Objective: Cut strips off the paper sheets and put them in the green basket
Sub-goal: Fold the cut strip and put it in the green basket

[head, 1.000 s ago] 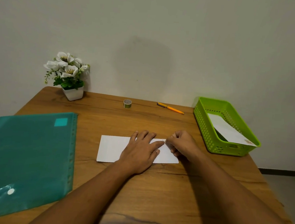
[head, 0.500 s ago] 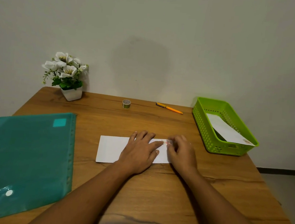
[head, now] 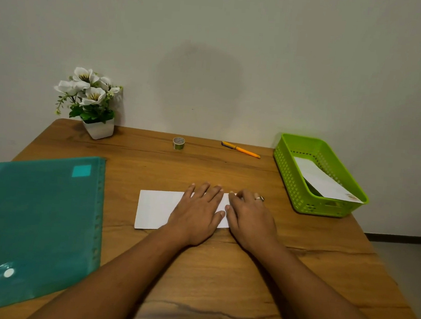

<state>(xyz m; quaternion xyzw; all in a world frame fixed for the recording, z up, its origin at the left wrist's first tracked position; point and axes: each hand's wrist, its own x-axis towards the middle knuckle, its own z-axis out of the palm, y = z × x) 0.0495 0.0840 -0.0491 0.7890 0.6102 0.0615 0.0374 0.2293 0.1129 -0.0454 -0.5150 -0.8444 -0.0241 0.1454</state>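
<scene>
A white paper sheet (head: 156,209) lies flat in the middle of the wooden table (head: 220,273). My left hand (head: 197,215) presses flat on the sheet's right part with straight fingers. My right hand (head: 250,218) lies palm down over the sheet's right end, fingers flat, a ring on one finger. The right end of the paper is hidden under both hands. The green basket (head: 288,175) stands at the right, holding a white paper strip (head: 321,180) that leans on its near rim.
A teal plastic folder (head: 33,218) covers the table's left side. At the back by the wall stand a white pot of flowers (head: 93,104), a small tape roll (head: 178,143) and an orange pen (head: 240,149). The table's right edge drops to the floor.
My right hand went from curled at the paper's top right corner to lying flat over the right end, and slid slightly toward me. The left hand stayed put.
</scene>
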